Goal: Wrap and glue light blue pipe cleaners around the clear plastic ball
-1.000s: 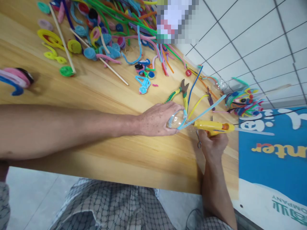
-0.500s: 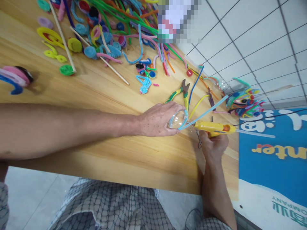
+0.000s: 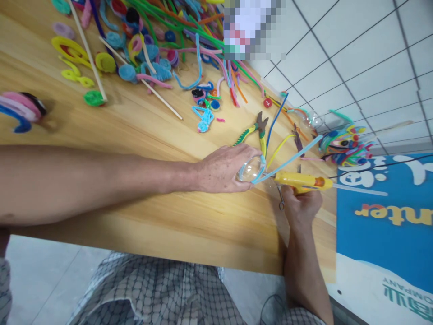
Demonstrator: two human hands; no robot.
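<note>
My left hand point(image 3: 221, 170) is closed round a clear plastic ball point(image 3: 249, 170) with a light blue pipe cleaner point(image 3: 290, 158) wrapped along its rim; the loose end sticks out to the upper right. My right hand point(image 3: 302, 204) grips a yellow glue gun point(image 3: 302, 181), its nozzle touching the ball where the pipe cleaner meets it. Both hands rest low on the wooden table point(image 3: 142, 135).
Green-handled pliers point(image 3: 255, 128) lie just beyond my left hand. A heap of coloured pipe cleaners point(image 3: 162, 40), coils and thin wooden sticks point(image 3: 88, 54) covers the far table. A finished pipe-cleaner bundle point(image 3: 345, 144) and a blue printed box point(image 3: 385, 212) sit at the right.
</note>
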